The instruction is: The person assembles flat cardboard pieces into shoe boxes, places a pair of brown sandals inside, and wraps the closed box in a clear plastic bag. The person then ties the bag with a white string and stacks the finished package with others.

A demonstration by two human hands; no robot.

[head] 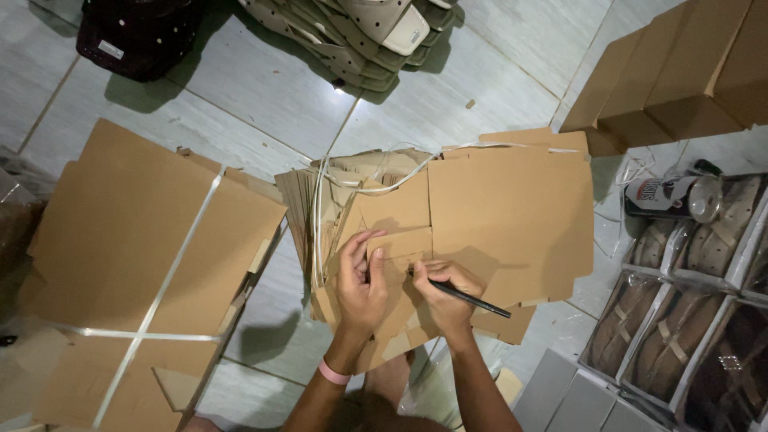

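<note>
The left hand (361, 284), with a pink band (334, 373) on its wrist, lies flat on a brown flat cardboard box piece (504, 216) with its fingers bent a little, pressing the card down but gripping nothing. Just beside it, the right hand (448, 294) is closed around a thin black pen (468, 298), and the pen tip touches the card between the two hands. This card lies on top of a pile of more flat cards (320, 216), right in front of the person, and a loose white strap (376, 180) curls over the pile. To the left sits another big stack of flat cardboard (120, 264), tied with white straps (172, 272) that cross over it. To the right, near the person, are grey boxes (564, 396) and open boxes with brown sandals (680, 336) inside clear bags. A little past them a round can (672, 196) lies on its side. Farther off on the right stand closed brown boxes (672, 76). At the far top, on the pale tile floor (264, 96), lies a heap of tan shoe soles (360, 36), and a dark bag with dots (136, 32) sits at the top left.
</note>
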